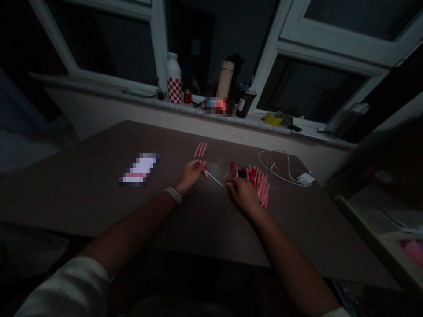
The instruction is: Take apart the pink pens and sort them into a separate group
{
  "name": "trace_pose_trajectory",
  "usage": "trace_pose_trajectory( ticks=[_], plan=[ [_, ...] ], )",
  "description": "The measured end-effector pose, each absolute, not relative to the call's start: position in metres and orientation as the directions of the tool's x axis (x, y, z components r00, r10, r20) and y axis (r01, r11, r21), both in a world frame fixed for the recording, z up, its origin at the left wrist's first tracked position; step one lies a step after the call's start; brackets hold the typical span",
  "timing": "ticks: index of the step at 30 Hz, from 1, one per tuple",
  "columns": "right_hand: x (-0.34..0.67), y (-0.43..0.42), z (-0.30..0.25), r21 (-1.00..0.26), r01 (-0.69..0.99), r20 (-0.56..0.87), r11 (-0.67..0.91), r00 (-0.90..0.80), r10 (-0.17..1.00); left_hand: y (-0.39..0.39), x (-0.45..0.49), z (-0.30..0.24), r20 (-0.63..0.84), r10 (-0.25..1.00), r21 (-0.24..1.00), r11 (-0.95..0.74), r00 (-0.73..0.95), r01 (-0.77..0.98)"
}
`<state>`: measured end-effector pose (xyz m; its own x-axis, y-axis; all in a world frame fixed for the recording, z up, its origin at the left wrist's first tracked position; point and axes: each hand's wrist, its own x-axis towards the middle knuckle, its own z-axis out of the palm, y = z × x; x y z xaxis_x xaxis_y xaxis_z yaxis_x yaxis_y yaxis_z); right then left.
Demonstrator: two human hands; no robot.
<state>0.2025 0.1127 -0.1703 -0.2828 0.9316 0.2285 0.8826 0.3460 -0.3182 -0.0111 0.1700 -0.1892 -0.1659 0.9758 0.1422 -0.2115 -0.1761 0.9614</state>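
Left hand point(191, 176) pinches a pink tube point(205, 172), fingers closed on it, thin white stick point(214, 178) pointing toward the pen pile point(253, 181). Right hand point(243, 194) sits just left of the pile, fingertips point(231, 183) touching something small; grip unclear. Tubes look light, stiff, prone to rolling; best held mid-body. Two more tubes point(200, 149) lie left of the pile.

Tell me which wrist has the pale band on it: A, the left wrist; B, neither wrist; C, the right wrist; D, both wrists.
A: the pale band sits just behind the left hand, while the wrist behind the right hand shows no band.
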Motion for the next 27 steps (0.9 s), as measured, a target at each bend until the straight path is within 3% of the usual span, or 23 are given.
trace_pose_trajectory(
  ticks=[9, 14, 20, 24, 27],
  plan=[
    [0.203, 0.112, -0.170, -0.262, 0.905, 0.196, 0.334, -0.289, 0.937, 0.181, -0.018, -0.197, 0.216, 0.941, 0.958, -0.255, -0.260, -0.128],
    [0.203, 0.113, -0.173, -0.209, 0.911, 0.191, 0.356, -0.318, 0.928, 0.186, -0.032, -0.201, 0.316, 0.921, 0.944, -0.281, -0.228, 0.172],
    [0.200, 0.111, -0.174, -0.175, 0.926, 0.183, 0.335, -0.304, 0.935, 0.182, -0.039, -0.202, 0.224, 0.949, 0.942, -0.153, -0.221, 0.299],
    [0.198, 0.111, -0.175, -0.179, 0.931, 0.190, 0.319, -0.286, 0.939, 0.178, -0.040, -0.198, 0.259, 0.964, 0.750, -0.164, -0.057, 0.641],
    [0.198, 0.112, -0.176, -0.189, 0.928, 0.203, 0.323, -0.285, 0.937, 0.175, -0.039, -0.196, 0.275, 0.961, 0.592, -0.187, 0.022, 0.784]
  ],
)
